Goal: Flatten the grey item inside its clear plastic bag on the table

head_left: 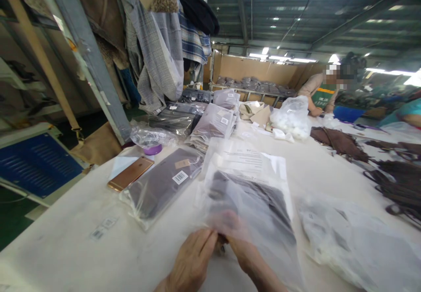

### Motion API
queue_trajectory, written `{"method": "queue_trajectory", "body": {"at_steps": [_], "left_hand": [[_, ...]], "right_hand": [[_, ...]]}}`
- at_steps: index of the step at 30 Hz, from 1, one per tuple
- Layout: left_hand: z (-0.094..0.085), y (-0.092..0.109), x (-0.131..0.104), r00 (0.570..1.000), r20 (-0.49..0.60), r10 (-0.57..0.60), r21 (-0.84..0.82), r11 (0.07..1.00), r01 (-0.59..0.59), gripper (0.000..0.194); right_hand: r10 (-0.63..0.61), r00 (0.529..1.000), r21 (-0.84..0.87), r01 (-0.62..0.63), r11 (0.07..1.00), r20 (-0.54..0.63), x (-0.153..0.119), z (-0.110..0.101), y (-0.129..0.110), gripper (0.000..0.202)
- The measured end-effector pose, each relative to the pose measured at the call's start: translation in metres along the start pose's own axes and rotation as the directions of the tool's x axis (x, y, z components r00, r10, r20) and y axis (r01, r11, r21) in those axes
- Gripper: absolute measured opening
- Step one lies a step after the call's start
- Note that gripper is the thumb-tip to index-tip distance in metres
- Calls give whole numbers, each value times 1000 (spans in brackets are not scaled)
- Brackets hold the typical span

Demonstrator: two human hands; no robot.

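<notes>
Both hands pinch the near edge of a clear poly bag with a dark garment inside.

From my remote seat, the left hand point(192, 259) and right hand point(241, 248) meet at the bag's near end — fingers point(210, 239) curled shut on the plastic, some of the right hand's showing blurred through the film. The poly bag point(250, 191) lies flat on the desk point(66, 248) and runs straight away from me, its long axis pointing up the desk, the dark garment point(259, 204) just beyond the fingertips. Both hands are equally near. A second bagged garment point(164, 182) with a barcode label lies to the left, a gold phone point(130, 173) beside it — empty bags point(355, 239) lie to the right.
</notes>
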State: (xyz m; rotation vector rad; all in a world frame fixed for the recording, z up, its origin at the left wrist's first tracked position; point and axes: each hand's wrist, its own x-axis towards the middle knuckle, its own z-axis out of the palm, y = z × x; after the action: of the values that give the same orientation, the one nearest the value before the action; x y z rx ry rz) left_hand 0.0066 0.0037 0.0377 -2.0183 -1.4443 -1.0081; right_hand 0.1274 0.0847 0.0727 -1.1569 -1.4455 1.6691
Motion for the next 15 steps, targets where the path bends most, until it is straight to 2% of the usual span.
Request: {"method": "queue_trajectory", "body": {"at_steps": [2,4,6,9,12,15], "left_hand": [[6,1,3,1000,6,-18,107,994,17,34],[12,-3,7,997,80,-20,128,992,9,32],[15,-11,11,984,177,-19,96,995,2,29],[15,-24,16,968,247,-48,103,994,23,20],[14,-29,17,934,343,-95,156,987,43,19],[15,-25,13,882,452,-134,210,977,41,31]], "right_hand": [[-30,999,-79,32,996,36,2,0,3,29],[-69,996,-218,79,973,53,7,-3,10,33],[-119,992,-375,126,919,40,10,-9,21,38],[-205,979,-552,172,816,2,9,-15,42,33],[-270,963,-686,178,706,-28,6,-15,62,43],[-320,948,-753,213,623,4,11,-19,68,28]]}}
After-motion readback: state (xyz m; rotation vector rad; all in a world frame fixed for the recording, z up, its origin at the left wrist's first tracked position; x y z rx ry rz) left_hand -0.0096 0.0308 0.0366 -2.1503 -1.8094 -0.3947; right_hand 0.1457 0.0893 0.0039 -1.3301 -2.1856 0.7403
